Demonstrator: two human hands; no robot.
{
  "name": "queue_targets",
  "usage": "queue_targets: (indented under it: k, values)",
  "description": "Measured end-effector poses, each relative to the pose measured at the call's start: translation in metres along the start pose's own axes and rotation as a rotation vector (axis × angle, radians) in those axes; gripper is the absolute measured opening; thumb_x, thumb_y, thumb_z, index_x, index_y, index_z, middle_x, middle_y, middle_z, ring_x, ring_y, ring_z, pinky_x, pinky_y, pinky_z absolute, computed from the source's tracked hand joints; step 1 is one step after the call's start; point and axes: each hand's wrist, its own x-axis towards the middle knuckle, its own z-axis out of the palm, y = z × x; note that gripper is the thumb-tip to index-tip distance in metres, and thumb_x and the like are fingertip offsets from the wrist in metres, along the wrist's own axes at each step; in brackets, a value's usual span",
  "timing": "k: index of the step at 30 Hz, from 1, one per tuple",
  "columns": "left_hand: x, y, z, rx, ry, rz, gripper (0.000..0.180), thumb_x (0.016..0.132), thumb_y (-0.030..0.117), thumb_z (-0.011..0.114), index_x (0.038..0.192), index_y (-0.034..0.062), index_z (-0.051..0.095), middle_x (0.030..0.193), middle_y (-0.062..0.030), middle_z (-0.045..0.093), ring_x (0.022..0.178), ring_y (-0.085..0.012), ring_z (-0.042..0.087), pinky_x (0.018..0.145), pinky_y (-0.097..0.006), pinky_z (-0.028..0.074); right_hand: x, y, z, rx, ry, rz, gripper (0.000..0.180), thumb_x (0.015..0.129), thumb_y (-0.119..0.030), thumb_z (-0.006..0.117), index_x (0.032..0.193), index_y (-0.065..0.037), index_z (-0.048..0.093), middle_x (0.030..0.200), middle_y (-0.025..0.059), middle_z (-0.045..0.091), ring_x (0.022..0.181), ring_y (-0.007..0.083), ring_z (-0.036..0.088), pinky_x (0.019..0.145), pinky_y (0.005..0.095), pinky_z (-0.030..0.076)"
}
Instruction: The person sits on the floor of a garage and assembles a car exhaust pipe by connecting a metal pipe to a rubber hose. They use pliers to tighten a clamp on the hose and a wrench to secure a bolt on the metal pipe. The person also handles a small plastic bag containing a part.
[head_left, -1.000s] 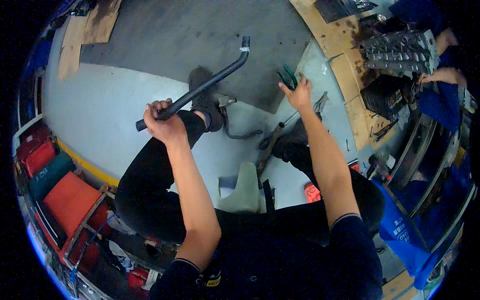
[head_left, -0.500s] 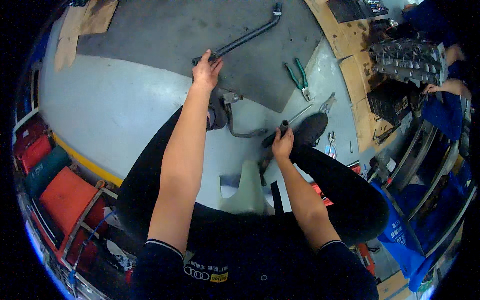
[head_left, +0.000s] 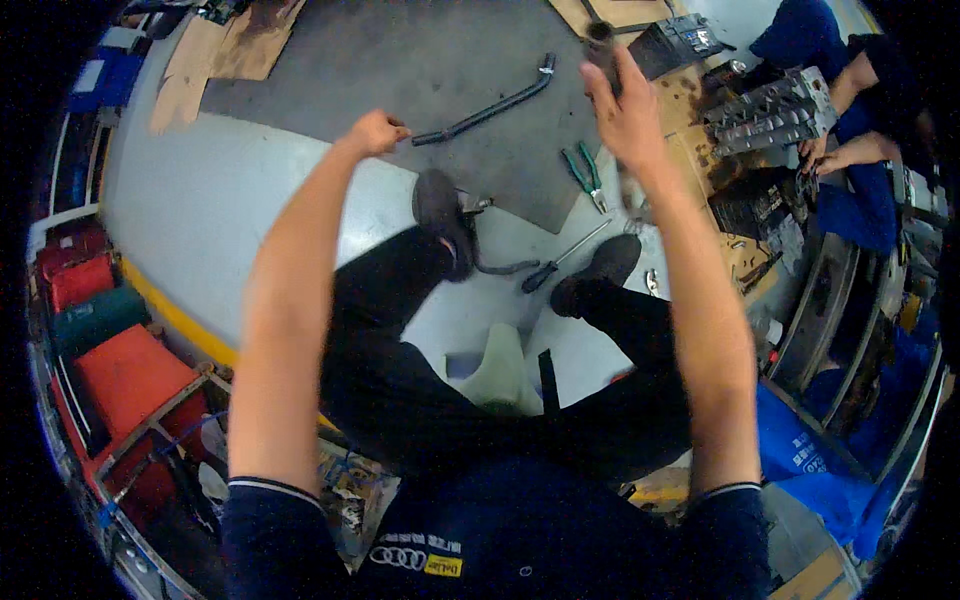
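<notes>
Two bare hands reach out over a dark grey floor mat [head_left: 400, 70]. The left hand [head_left: 375, 132] is clenched into a fist at the near end of a long dark bent bar [head_left: 490, 105]; whether the fingers actually grasp the bar's tip or only touch it cannot be told. The bar lies flat on the mat, its long axis running from the fist up and to the right, ending in a short angled head far from the person. The right hand [head_left: 625, 105] is raised to the right of the bar, fingers wrapped around a short dark cylinder [head_left: 600, 40] held upright.

Just right of the bar, green-handled pliers [head_left: 585, 175] lie on the mat's edge, and a screwdriver [head_left: 560, 262] lies on the pale floor nearer the person. Flat brown cardboard pieces [head_left: 215, 55] sit at the mat's far left corner. Red and green boxes [head_left: 95, 330] stand well left of the mat, behind a yellow floor stripe [head_left: 175, 310]. Far right of the bar, another person's hand [head_left: 810, 160] rests by a grey metal engine part [head_left: 770, 110].
</notes>
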Motion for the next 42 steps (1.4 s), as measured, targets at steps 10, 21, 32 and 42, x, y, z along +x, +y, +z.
queue_targets:
  k: [10, 21, 32, 42]
  values:
    - [0.011, -0.054, 0.161, -0.008, 0.056, 0.312, 0.083, 0.078, 0.039, 0.089, 0.145, 0.0035, 0.054, 0.138, -0.0175, 0.063, 0.128, -0.0398, 0.060, 0.108, -0.047, 0.048, -0.065, 0.115, 0.022, -0.365, -1.096, 0.166, 0.044, 0.103, -0.036, 0.062, 0.127, 0.001, 0.061, 0.105, 0.0283, 0.071, 0.097, 0.0503, 0.066, 0.090, 0.0558, 0.052]
    - [0.023, -0.062, 0.259, 0.169, 0.204, 0.376, 0.062, 0.075, 0.042, 0.087, 0.126, 0.0106, 0.070, 0.132, -0.0123, 0.060, 0.127, -0.0337, 0.053, 0.110, -0.055, 0.033, -0.115, 0.163, 0.119, -0.183, -1.295, 0.273, 0.038, 0.102, -0.032, 0.064, 0.123, 0.000, 0.062, 0.101, 0.0271, 0.072, 0.094, 0.0489, 0.067, 0.086, 0.0551, 0.052]
    - [-0.010, -0.024, 0.200, -0.545, 0.010, 0.379, 0.053, 0.079, 0.022, 0.086, 0.123, 0.0028, 0.065, 0.119, -0.0151, 0.073, 0.108, -0.0349, 0.071, 0.094, -0.040, 0.056, -0.089, 0.129, 0.114, -0.352, -1.204, 0.157, 0.048, 0.101, -0.052, 0.059, 0.120, -0.008, 0.063, 0.091, 0.0224, 0.073, 0.084, 0.0438, 0.071, 0.072, 0.0527, 0.058]
    - [-0.024, 0.005, 0.168, -0.489, -0.008, 0.496, 0.057, 0.074, 0.019, 0.085, 0.120, 0.0045, 0.055, 0.118, -0.0179, 0.068, 0.108, -0.0357, 0.069, 0.094, -0.043, 0.055, -0.062, 0.096, 0.103, -0.289, -1.145, 0.142, 0.042, 0.100, -0.048, 0.063, 0.118, -0.011, 0.060, 0.089, 0.0190, 0.073, 0.079, 0.0414, 0.072, 0.067, 0.0512, 0.058]
